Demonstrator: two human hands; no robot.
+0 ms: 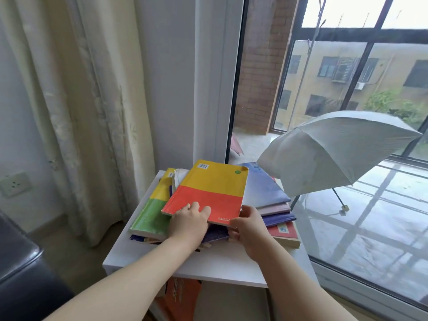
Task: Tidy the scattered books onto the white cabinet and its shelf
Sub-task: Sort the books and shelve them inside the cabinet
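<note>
Hands at centre frame: left hand and right hand grip the near edge of a yellow-and-red book piled on the white cabinet. Probably light and bendy; support both near corners.

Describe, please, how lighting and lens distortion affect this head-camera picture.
Head view: soft daylight enters through the window, whose sky patch at top right is blown out; wide-angle distortion bows its frame and the curtain; the yellow-and-red book, left hand and right hand look sharp; the balcony floor shows glossy reflections.
</note>
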